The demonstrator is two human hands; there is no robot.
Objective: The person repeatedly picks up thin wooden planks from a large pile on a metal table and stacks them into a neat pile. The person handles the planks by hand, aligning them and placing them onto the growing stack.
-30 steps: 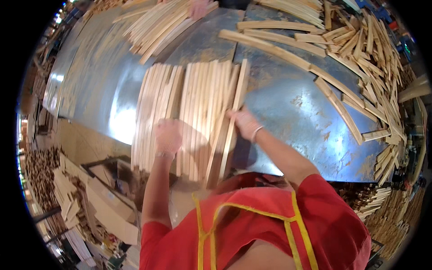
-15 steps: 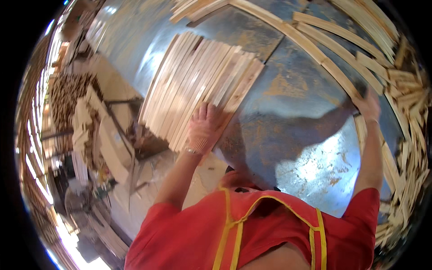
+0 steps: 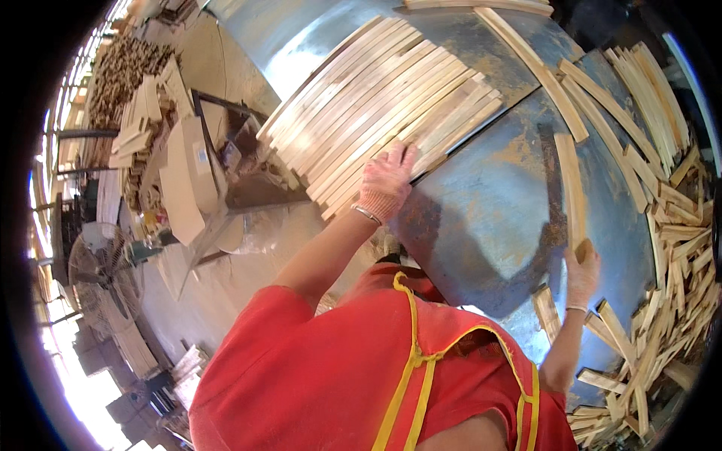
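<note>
A row of pale wooden slats (image 3: 361, 98) lies side by side on the metal tabletop (image 3: 481, 203). My left hand (image 3: 387, 180), in a knitted glove, rests with fingers stretched on the near edge of this row. At the right, my right hand (image 3: 583, 272), gloved too, grips the near end of a single wooden slat (image 3: 571, 184), which points away from me. Just past its far end lies another long slat (image 3: 534, 68). A short wooden piece (image 3: 547, 313) is left of my right wrist.
Along the right edge is a jumbled heap of wood strips (image 3: 669, 301). Two slats (image 3: 602, 135) and a stacked bundle (image 3: 650, 105) lie at far right. At left stand a cardboard sheet (image 3: 184, 184), a wood pile (image 3: 124, 79) and a fan (image 3: 101, 263).
My right hand has come nearer to me, and the slat it holds now lies apart from the long one beyond. My view has shifted; my left hand stays at the row's near edge.
</note>
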